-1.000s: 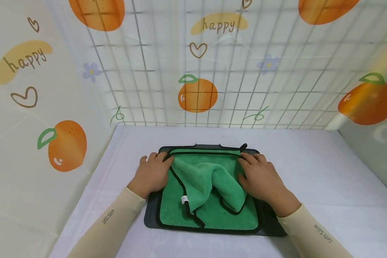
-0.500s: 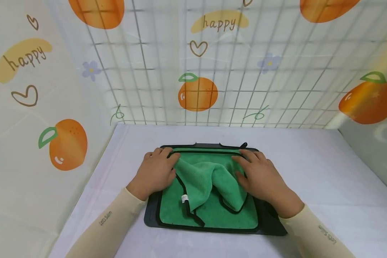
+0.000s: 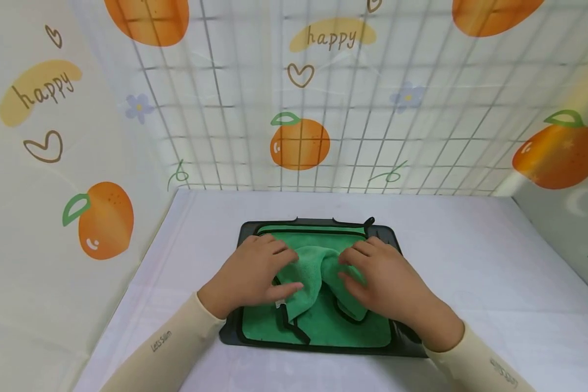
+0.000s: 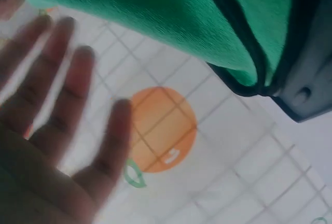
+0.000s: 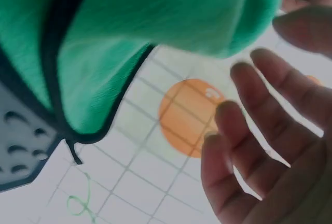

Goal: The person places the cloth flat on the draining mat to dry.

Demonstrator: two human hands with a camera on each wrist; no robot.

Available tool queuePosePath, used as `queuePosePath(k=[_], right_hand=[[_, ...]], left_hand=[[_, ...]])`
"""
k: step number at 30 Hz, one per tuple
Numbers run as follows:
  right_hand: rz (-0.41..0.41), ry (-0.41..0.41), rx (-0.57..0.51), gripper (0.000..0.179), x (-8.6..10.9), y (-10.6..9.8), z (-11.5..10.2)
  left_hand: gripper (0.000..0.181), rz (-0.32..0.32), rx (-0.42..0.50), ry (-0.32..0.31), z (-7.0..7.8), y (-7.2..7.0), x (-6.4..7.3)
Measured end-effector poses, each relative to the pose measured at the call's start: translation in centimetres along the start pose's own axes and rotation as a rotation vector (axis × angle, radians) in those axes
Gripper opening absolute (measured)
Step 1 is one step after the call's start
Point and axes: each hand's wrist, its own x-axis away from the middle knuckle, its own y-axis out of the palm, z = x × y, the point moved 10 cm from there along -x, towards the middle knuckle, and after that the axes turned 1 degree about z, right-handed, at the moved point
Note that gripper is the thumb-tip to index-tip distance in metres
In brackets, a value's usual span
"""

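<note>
The back wall [image 3: 421, 149] has orange fruit pictures [image 3: 301, 144] and a grid of lines. In front is a white table [image 3: 475, 261], and a dark board [image 3: 230, 329] lies on it. A green cloth [image 3: 313, 267] with black edges is on top of the board — its middle is bunched up in a soft hump. The left hand [image 3: 259, 272] and right hand [image 3: 387, 280] are over the cloth, one at each side of the hump — fingers loose and apart, gripping nothing. A little white tag [image 3: 280, 304] peeks out below the left hand.

A pale tabletop [image 3: 470, 256] with a dark board [image 3: 230, 328] flat near its middle.
</note>
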Motion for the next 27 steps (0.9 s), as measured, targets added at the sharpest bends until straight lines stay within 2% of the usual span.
queuePosePath(k=[2, 5, 10, 15, 21, 27], right_hand=[[-0.015, -0.028, -0.025, 0.015, 0.0, -0.1, -1.0], [-0.068, -0.068, -0.056, 0.020, 0.0, 0.2, -2.3], [-0.239, -0.070, -0.131, 0.023, 0.3, 1.7, -3.3], [-0.372, -0.031, -0.125, 0.023, 1.0, 3.2, -3.3], [-0.408, -0.025, 0.001, 0.034, 1.5, 3.9, -3.2], [-0.401, -0.029, 0.042, 0.034, 1.5, 4.2, -3.1]], left_hand=[[0.047, -0.007, 0.029, 0.063, 1.1, -0.1, 0.0], [0.055, -0.072, 0.031, 0.111, 2.3, 0.4, 0.1], [0.060, -0.217, 0.025, 0.102, 3.0, 2.0, 0.4], [0.058, -0.276, 0.050, 0.112, 3.4, 3.0, 0.7], [0.055, -0.308, 0.041, 0.118, 3.5, 3.6, 0.7], [0.055, -0.309, 0.018, 0.122, 3.4, 3.8, 0.7]])
